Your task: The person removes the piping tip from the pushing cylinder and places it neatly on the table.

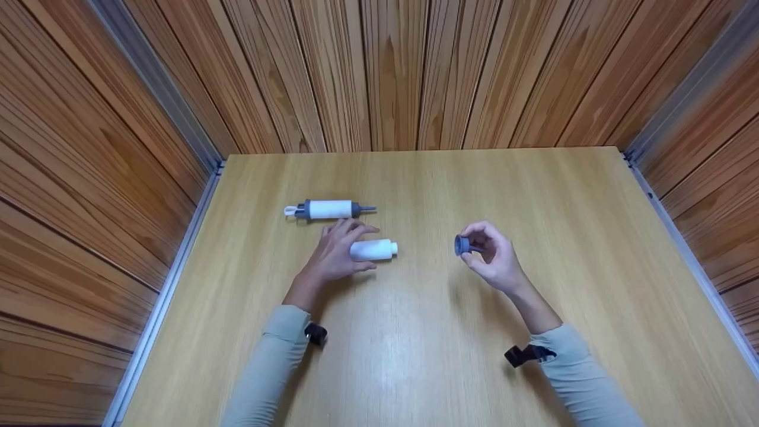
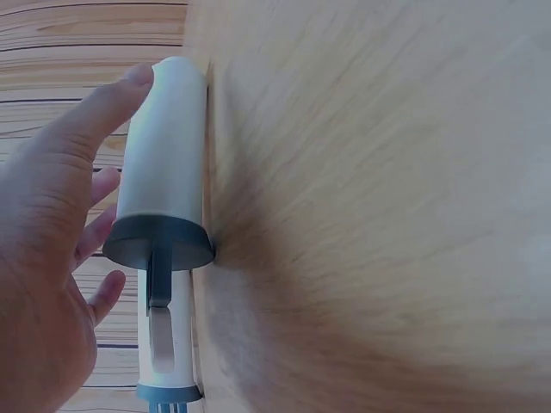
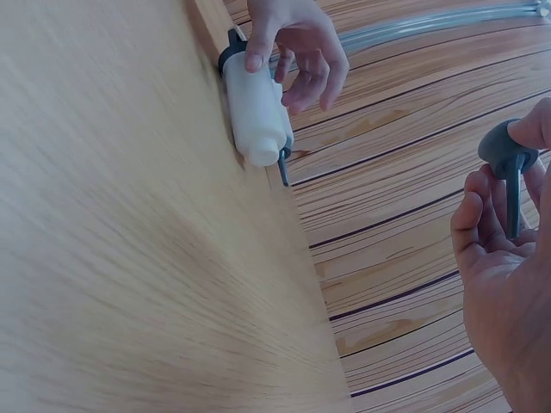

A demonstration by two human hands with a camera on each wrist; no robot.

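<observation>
My left hand (image 1: 335,255) is beside a white plastic tube (image 1: 373,251) lying on the table, its fingers spread loosely about it. In the left wrist view the thumb (image 2: 108,107) lies along the side of the tube (image 2: 168,146), while the other fingers stand apart behind it. A dark grey end piece with a handle covers the tube's near end; its other end shows a bare white neck (image 3: 265,155). My right hand (image 1: 501,261) pinches a dark grey nozzle cap (image 1: 461,245) between thumb and fingers, above the table. The cap's thin spout (image 3: 514,202) points toward the palm.
A second white tube (image 1: 330,209) with a grey nozzle and a light pull handle lies behind the left hand. Wooden panel walls (image 1: 394,77) and metal rails (image 1: 195,219) border the wooden table (image 1: 415,332).
</observation>
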